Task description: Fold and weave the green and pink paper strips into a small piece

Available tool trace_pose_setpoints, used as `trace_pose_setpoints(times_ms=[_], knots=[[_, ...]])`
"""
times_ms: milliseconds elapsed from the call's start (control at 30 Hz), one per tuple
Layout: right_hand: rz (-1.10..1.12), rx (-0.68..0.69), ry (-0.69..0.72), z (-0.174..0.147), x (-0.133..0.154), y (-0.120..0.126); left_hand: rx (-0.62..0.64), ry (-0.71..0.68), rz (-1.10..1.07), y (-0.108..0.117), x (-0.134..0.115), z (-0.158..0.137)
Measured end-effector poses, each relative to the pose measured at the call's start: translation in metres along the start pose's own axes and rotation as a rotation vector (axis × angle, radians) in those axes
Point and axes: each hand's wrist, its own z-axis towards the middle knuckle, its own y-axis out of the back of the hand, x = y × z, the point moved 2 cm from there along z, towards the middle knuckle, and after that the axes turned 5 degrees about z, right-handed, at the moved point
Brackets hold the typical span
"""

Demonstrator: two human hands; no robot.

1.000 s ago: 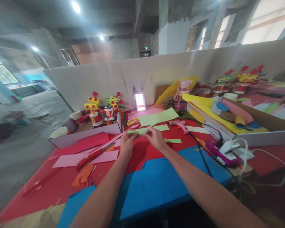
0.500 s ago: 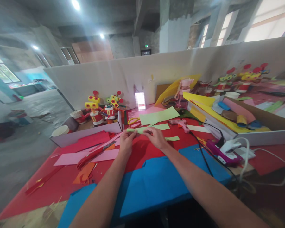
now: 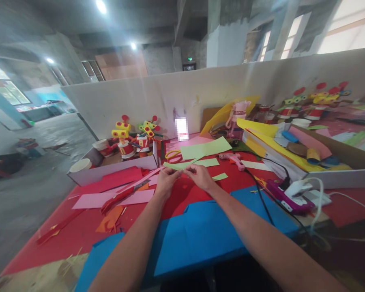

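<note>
Both my hands meet over the middle of the table, fingertips close together. My left hand (image 3: 167, 183) pinches a light green paper strip (image 3: 175, 166), and my right hand (image 3: 200, 177) pinches it near its right part; the fingers hide some of it. Just beyond them lie another green strip (image 3: 211, 162) and a larger green paper sheet (image 3: 208, 148). Yellow-handled scissors (image 3: 172, 155) rest beside that sheet. A short green paper piece (image 3: 220, 177) lies to the right of my right hand.
A pink glue gun (image 3: 236, 161) with a black cord lies right of the hands, near a purple power strip (image 3: 288, 197). Paper robot figures (image 3: 127, 149) stand in a left box. A bigger box (image 3: 337, 178) holds paper scraps. Blue sheets (image 3: 197, 231) cover the near edge.
My two hands have come closer together on the green strip, the left moving right. The short green piece at the right shows less of its length. The view has shifted slightly.
</note>
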Motion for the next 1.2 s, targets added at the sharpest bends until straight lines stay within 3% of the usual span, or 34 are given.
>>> trace_pose_setpoints(times_ms=[233,533,600,733,867,1033,1200], knots=[[-0.079,-0.027,0.000,0.001,0.000,0.005,-0.042,0.019,-0.207,0.009,-0.005,0.004],[-0.043,-0.005,-0.056,0.001,-0.001,0.005,-0.243,-0.079,-0.312,0.029,-0.010,0.013],[-0.024,-0.035,-0.091,0.002,-0.004,0.005,-0.206,-0.089,-0.288,0.023,-0.011,0.011],[-0.001,-0.057,-0.067,0.002,-0.005,0.004,0.032,-0.031,-0.059,0.001,-0.009,0.002],[0.007,-0.048,-0.025,0.001,-0.001,0.001,-0.042,-0.039,0.048,-0.003,-0.003,0.000],[-0.045,-0.030,-0.013,0.001,-0.002,0.000,-0.129,-0.013,-0.019,0.009,-0.002,0.004],[-0.064,-0.018,0.022,0.000,-0.004,0.001,-0.139,0.004,-0.079,0.011,-0.004,0.004]])
